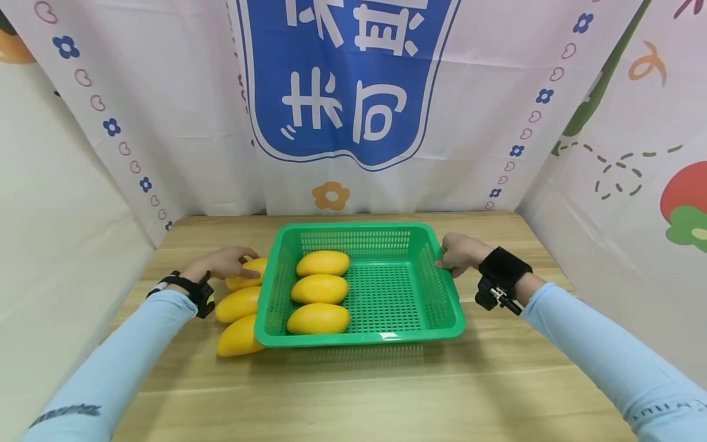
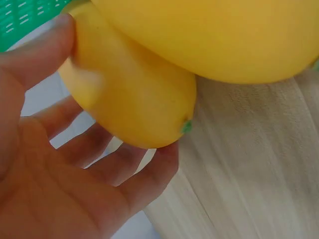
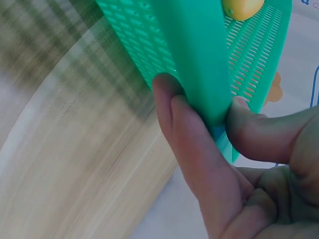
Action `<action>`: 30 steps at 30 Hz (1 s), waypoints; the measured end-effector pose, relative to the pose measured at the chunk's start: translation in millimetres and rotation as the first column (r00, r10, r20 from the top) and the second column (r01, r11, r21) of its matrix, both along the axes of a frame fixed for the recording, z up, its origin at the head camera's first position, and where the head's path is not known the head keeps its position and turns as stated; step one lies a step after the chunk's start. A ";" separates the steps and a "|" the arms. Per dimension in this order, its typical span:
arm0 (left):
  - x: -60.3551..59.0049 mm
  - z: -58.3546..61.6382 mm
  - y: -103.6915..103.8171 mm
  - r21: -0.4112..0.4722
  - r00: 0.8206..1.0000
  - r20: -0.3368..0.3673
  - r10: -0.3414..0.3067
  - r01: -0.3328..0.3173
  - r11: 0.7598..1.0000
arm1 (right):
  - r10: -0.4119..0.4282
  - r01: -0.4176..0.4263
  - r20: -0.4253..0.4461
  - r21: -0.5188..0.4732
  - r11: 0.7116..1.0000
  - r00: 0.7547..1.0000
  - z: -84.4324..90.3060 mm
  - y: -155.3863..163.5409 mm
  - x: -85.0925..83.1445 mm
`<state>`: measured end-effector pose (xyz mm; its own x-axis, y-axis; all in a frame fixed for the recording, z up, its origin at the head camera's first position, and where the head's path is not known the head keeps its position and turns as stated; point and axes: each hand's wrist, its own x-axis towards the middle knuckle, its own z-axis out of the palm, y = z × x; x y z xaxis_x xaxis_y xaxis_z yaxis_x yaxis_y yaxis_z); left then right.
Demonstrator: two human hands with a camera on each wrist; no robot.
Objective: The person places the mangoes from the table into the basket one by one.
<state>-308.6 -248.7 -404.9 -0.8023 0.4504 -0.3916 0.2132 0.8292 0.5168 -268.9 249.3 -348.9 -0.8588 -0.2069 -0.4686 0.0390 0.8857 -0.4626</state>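
Observation:
My left hand is at the farthest of three yellow mangoes lying left of the green basket. In the left wrist view its thumb lies on one side of that mango and the fingers curl round the other. A second mango and a third mango lie nearer, partly hidden by the basket's left rim. My right hand pinches the right rim of the basket, thumb inside and fingers outside in the right wrist view. Inside, three mangoes line up along the left.
The basket stands on a wooden table, and its right part shows bare slotted floor. A white printed curtain hangs behind the table's back edge, with more cloth at both sides.

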 end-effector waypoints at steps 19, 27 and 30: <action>-0.1 -5.7 -8.0 -0.001 0.985 -0.010 0.172 -0.172 0.985 | 0.003 -0.003 0.002 -0.001 1.000 1.000 -1.7 -2.9 -1.6; -2.4 5.7 -17.1 0.007 0.981 -0.078 0.176 -0.176 0.984 | 0.006 -0.006 0.010 -0.009 1.000 1.000 -0.1 -0.3 -1.0; -0.5 11.7 -19.6 0.005 0.979 -0.084 0.184 -0.184 0.983 | 0.005 -0.005 0.014 -0.010 1.000 1.000 -0.2 0.2 0.2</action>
